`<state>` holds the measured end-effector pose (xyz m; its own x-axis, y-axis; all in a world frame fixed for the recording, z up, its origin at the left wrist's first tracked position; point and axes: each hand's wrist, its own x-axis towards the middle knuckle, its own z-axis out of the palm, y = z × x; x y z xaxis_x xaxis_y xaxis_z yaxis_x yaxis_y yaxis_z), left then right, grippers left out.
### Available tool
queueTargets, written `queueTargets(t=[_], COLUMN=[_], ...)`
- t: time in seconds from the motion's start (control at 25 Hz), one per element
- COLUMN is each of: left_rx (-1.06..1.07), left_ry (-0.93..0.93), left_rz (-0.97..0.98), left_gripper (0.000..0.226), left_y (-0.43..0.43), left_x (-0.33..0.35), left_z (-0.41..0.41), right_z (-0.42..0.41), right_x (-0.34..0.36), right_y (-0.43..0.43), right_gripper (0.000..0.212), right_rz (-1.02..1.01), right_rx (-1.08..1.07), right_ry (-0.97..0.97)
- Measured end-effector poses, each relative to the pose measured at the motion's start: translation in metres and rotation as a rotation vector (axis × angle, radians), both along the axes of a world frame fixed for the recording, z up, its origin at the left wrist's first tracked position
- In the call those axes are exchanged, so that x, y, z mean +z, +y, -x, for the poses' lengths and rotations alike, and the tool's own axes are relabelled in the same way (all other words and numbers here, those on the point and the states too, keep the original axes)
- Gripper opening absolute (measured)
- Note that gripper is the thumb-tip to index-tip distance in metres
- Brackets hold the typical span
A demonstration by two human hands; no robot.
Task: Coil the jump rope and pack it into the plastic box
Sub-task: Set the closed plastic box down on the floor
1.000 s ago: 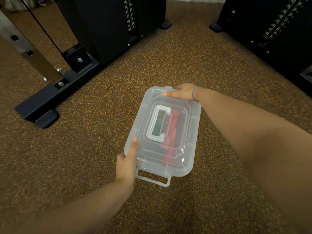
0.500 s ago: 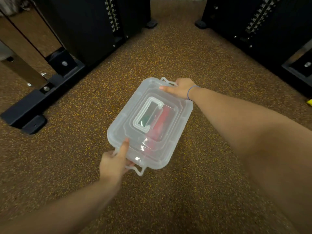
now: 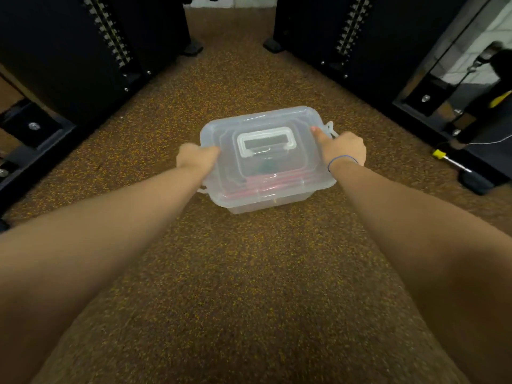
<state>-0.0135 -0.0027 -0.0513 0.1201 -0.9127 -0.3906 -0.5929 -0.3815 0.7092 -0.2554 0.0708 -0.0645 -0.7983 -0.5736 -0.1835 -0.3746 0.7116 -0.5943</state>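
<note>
Translucent plastic box [image 3: 266,173] with its lid on sits on the speckled brown floor [image 3: 249,286] at twelve o'clock, red jump rope [image 3: 274,180] inside, left hand [image 3: 194,157] and right hand [image 3: 342,146] gripping opposite ends; packing looks done, so next probably comes latching the side clips.

Both arms outstretched, left hand [image 3: 194,157], right hand [image 3: 342,148] gripping

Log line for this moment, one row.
stage: box closed | rope: inside box | lid: on | left hand: grips left end | right hand: grips right end | box: on floor
</note>
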Motion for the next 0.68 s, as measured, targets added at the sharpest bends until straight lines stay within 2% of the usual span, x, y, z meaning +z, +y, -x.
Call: queueTargets(t=[0.16,0.48,0.68], left_rx=[-0.163,-0.158,-0.06], left_ry=[-0.184,-0.436,-0.464], left_rz=[-0.002,0.049,0.042], left_gripper=[0.049,0.055,0.044], left_y=[-0.025,-0.04,-0.035], left_x=[-0.012,-0.041,-0.045], left_z=[0.042,0.061,0.071], right_z=[0.02,0.017,0.011], right_x=[-0.017,-0.04,-0.037], right_y=[0.009,-0.007,-0.008], right_gripper=[0.073,0.067,0.054], right_rz=[-0.035,-0.048,-0.106], right_rx=[-0.084,-0.088,0.001], right_ry=[-0.001,0.063,0.228])
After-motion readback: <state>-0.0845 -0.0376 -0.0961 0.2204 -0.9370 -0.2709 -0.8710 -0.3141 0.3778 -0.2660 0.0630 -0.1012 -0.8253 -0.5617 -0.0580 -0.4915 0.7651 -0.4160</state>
